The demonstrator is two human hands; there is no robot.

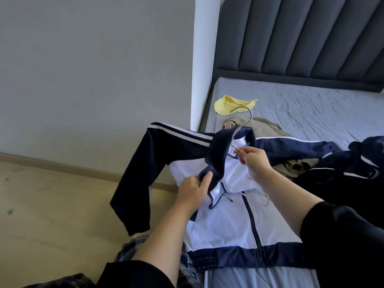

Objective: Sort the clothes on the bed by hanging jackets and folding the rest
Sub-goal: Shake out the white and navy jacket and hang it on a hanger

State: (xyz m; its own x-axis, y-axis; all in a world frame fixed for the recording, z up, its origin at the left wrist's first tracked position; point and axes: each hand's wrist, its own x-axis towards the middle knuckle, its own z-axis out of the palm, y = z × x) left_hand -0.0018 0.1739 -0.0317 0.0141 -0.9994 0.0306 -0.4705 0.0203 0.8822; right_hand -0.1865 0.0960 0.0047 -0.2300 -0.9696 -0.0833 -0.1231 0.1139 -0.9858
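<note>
A navy and white zip jacket (224,227) lies front up across the near corner of the bed (311,104), one navy sleeve hanging off the left edge. A metal hanger (244,119) sits inside it, its hook sticking out of the collar. My right hand (252,157) pinches the hanger's wire neck at the collar. My left hand (195,191) grips the navy collar edge just left of the zip. A khaki garment (255,125) and a yellow garment (230,104) lie beyond the collar. A dark navy garment (357,163) is bunched at the right.
A padded grey headboard (301,36) stands behind the bed. The grey wall (93,69) and a white corner post (204,59) are to the left, with wood floor (52,204) below. A plaid fabric (128,250) hangs at the bed's near left edge.
</note>
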